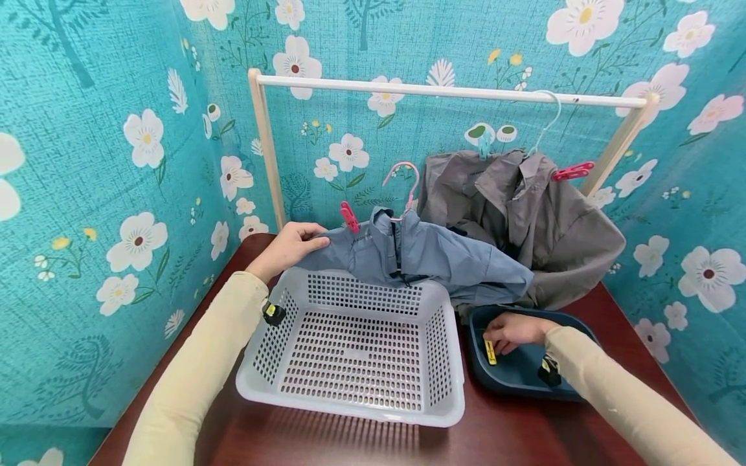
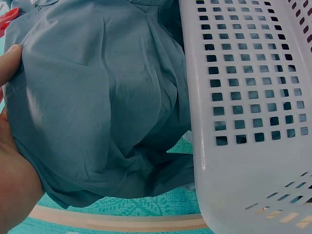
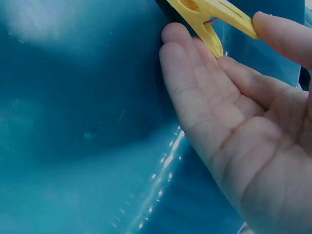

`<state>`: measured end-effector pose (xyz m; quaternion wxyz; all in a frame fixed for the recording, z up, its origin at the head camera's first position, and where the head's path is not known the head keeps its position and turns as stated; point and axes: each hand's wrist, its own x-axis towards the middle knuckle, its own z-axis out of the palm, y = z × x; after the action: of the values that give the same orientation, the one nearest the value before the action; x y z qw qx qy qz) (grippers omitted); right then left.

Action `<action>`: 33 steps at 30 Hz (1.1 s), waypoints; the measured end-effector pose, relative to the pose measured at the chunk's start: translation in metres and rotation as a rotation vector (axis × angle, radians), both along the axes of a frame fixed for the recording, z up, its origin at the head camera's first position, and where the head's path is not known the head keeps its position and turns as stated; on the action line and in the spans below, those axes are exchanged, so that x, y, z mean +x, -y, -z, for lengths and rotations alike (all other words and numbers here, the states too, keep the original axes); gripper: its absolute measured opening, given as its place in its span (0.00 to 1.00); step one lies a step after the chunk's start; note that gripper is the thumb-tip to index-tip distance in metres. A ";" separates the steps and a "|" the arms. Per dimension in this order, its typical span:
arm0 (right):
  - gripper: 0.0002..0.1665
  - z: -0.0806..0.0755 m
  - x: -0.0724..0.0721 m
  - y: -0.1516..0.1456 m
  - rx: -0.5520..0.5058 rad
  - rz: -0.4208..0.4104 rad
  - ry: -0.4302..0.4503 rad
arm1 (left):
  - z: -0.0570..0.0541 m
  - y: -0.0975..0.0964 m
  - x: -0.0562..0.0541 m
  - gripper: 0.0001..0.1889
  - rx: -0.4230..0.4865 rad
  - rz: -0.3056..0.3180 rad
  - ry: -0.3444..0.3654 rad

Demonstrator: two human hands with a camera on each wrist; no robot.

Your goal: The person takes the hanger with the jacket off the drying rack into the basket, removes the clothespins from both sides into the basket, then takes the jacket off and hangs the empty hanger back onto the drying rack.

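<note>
Turquoise, fabric-textured walls (image 1: 326,39) printed with white flowers, leaves and trees enclose the left, far and right sides. Between them stands a reddish-brown desk (image 1: 326,446), softly reflecting light.

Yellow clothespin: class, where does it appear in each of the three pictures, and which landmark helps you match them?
Head: the yellow clothespin is right of centre, below mid-height, held by the right hand at the left part of the dark blue basin.
Left wrist: not in this picture.
Right wrist: at the top edge, right of centre, partly cut off.
Shared landmark: the basin, in the head and right wrist views only.
</note>
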<state>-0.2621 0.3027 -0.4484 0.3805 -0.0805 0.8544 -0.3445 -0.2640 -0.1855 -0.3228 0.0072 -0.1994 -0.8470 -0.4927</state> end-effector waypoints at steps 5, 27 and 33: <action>0.15 0.000 0.000 -0.002 0.005 0.006 -0.001 | 0.016 0.005 -0.015 0.12 0.018 -0.006 0.013; 0.26 -0.062 0.024 0.004 0.001 -0.130 -0.156 | 0.017 0.004 -0.015 0.12 0.006 0.000 -0.024; 0.28 -0.090 0.034 0.014 -0.004 -0.199 -0.220 | 0.019 0.002 -0.013 0.11 0.005 -0.009 -0.027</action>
<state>-0.2278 0.2884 -0.3586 0.3168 -0.2027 0.8780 -0.2962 -0.2767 -0.1877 -0.3415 0.0211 -0.2023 -0.8463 -0.4923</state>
